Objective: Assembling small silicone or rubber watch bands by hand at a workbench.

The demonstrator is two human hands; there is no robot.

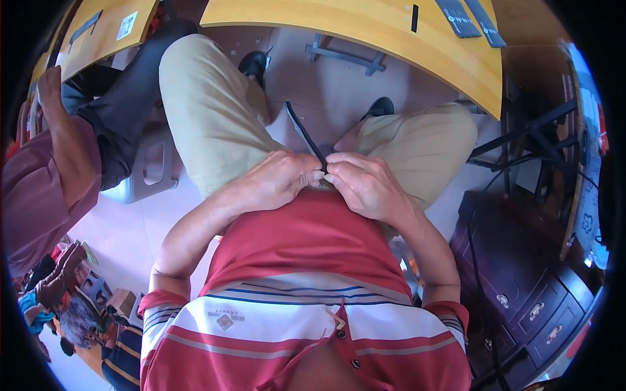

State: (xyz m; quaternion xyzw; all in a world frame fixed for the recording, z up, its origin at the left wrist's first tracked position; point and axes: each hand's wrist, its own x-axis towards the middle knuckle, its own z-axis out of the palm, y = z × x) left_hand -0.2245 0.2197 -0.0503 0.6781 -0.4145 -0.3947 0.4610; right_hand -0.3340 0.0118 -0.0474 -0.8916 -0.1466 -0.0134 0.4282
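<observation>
A thin black strip rises from between my two hands in front of my belly and leans toward the far left. My left hand is closed, its fingertips pinching the strip's lower end from the left. From the right, my right hand meets it with thumb and fingers closed on the same end. The fingertips of both hands nearly touch. Whatever part of the strip lies inside the fingers is hidden. Both hands are held over my lap, above the red shirt and between my spread knees.
A yellow wooden table curves across the far side, with dark flat packages and a small black strip on it. At left, another person sits on a grey plastic stool. A dark drawer cabinet stands at right near hanging black cables.
</observation>
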